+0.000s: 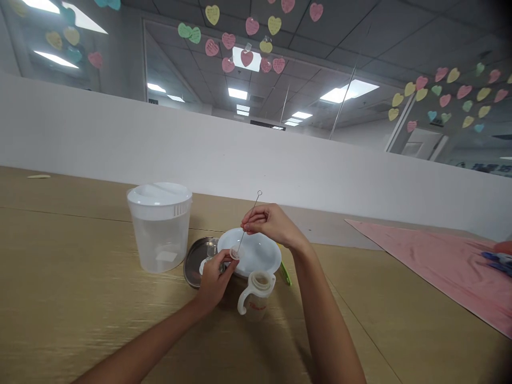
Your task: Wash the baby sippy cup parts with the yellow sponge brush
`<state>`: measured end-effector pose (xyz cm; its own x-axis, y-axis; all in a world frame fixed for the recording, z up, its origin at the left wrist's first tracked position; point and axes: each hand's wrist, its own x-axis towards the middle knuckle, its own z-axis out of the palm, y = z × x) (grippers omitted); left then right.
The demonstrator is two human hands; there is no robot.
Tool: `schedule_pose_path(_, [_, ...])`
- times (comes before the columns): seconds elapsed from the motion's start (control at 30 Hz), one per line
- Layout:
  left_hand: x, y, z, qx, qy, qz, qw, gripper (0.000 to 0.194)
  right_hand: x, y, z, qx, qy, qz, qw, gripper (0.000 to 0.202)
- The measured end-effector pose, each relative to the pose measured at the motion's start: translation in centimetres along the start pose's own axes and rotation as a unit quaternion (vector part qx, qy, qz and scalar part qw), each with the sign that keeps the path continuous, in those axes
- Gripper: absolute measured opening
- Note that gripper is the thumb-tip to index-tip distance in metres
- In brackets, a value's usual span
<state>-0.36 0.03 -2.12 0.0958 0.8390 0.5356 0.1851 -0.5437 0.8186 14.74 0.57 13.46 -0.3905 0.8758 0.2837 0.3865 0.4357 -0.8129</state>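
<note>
My left hand (pixel 216 280) pinches a small round translucent bottle part (pixel 234 254), perhaps a cap. Above it, my right hand (pixel 266 221) grips a thin wire brush (pixel 256 202) with a looped end pointing up. The wire's lower end reaches the small part; whether it passes inside cannot be made out. Behind both hands lies a white oval bowl (pixel 262 256). Close in front of the bowl stands an uncapped translucent bottle (pixel 258 298) with handles and red print. To the left, a metal tray (pixel 191 266) carries small clear and white parts, partly hidden by my left hand.
A lidded translucent plastic bucket (pixel 160 229) stands left of the tray. Something bright green (pixel 285 273) pokes out right of the bowl. A pink cloth (pixel 432 261) covers the table's right side, with blue objects (pixel 498 261) at its edge. A white wall (pixel 240 154) runs behind.
</note>
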Motion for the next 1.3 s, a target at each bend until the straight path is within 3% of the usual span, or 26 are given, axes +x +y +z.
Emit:
schedule_pose_path(0.27, [0.0,0.4,-0.1,0.022,-0.010,0.003,1.000,0.023,-0.5,-0.8,0.4,-0.019,-0.041,-0.004,0.999,0.007])
schedule_pose_path(0.7, [0.1,1.3,-0.4,-0.005,-0.008,-0.001,1.000,0.027,-1.6,-2.1,0.6,-0.132,0.001,-0.012,0.991,0.014])
schedule_pose_path(1.3, [0.1,1.0,-0.2,-0.027,-0.033,-0.004,0.999,0.023,-1.3,-2.1,2.1,-0.244,-0.052,0.005,0.968,0.022])
